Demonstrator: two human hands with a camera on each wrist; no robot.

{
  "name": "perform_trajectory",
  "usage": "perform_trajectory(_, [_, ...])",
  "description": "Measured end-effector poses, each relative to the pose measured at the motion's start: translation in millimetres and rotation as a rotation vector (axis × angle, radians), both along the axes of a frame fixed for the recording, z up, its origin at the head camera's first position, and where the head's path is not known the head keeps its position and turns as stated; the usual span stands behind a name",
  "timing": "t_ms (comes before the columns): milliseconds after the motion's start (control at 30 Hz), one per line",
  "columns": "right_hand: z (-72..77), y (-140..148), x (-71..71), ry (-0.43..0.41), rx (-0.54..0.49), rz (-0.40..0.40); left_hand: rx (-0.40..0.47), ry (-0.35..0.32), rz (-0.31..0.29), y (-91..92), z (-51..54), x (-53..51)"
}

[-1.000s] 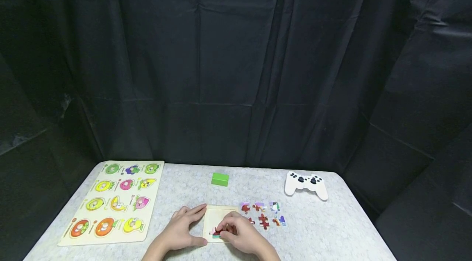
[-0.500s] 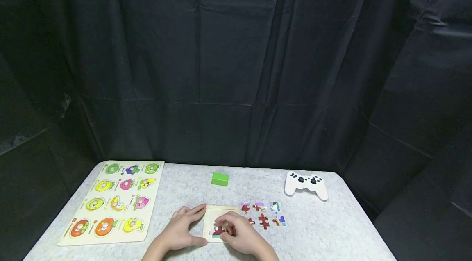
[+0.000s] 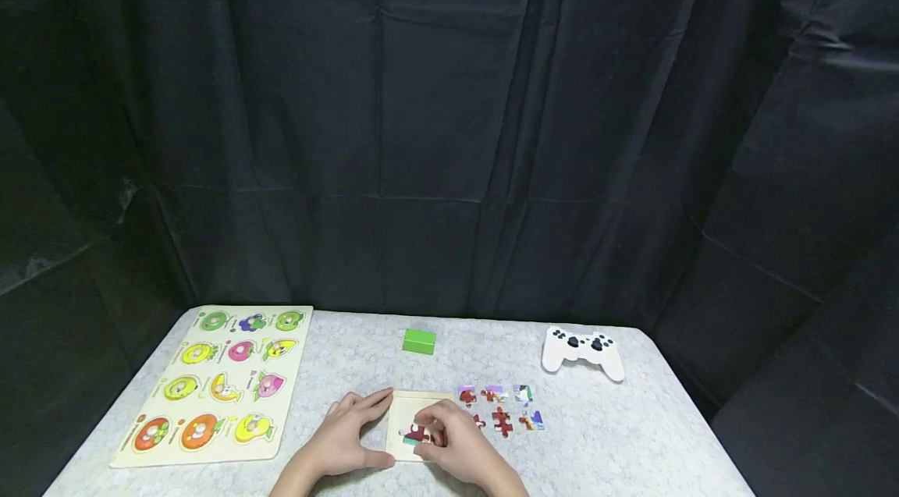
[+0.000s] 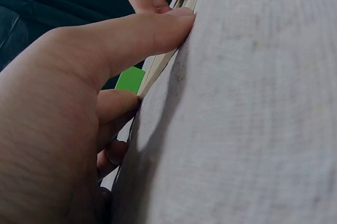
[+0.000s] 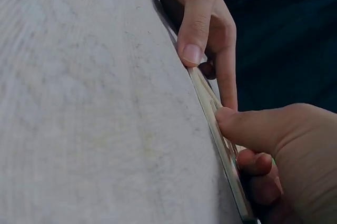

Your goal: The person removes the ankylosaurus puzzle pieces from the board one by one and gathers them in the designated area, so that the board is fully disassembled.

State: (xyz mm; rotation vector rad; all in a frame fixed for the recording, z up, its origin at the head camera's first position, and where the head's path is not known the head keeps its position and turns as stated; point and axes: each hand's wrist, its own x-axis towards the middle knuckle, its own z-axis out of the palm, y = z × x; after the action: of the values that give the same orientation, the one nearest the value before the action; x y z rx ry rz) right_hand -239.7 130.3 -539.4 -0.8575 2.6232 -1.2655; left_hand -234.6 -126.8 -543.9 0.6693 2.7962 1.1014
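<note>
A shallow pale wooden puzzle tray [image 3: 402, 406] lies at the table's near middle. My left hand [image 3: 342, 438] spans its left side, the straight forefinger at the far corner and the thumb at the near one. Over the tray's near right part, my right hand [image 3: 460, 442] pinches a dark red jigsaw piece [image 3: 416, 432] with a green edge between curled fingers and thumb. The fingers hide part of this piece. In the right wrist view the right thumb [image 5: 247, 126] lies by the tray's edge [image 5: 208, 109].
Several loose jigsaw pieces [image 3: 502, 420] lie right of the tray. A green block [image 3: 419, 341] stands behind it. A white game controller [image 3: 583, 353] sits at the far right, a fruit puzzle board [image 3: 218, 388] at the left. Black curtains [image 3: 435, 130] hang behind the table.
The dark red piece has shifted slightly away from the tray's near edge and turned a little, with the right hand's fingers following. The left hand stays in place.
</note>
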Motion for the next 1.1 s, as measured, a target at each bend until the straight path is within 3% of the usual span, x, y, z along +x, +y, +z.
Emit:
perform_trajectory(567, [9.9,-3.3,3.7,-0.024,0.078,0.001,0.004,0.009,0.005,0.1,0.3,-0.5])
perform_trajectory(1100, [7.6,-2.5,5.0,0.047,0.082,0.022,0.021,-0.015,0.007,0.8,1.3,0.7])
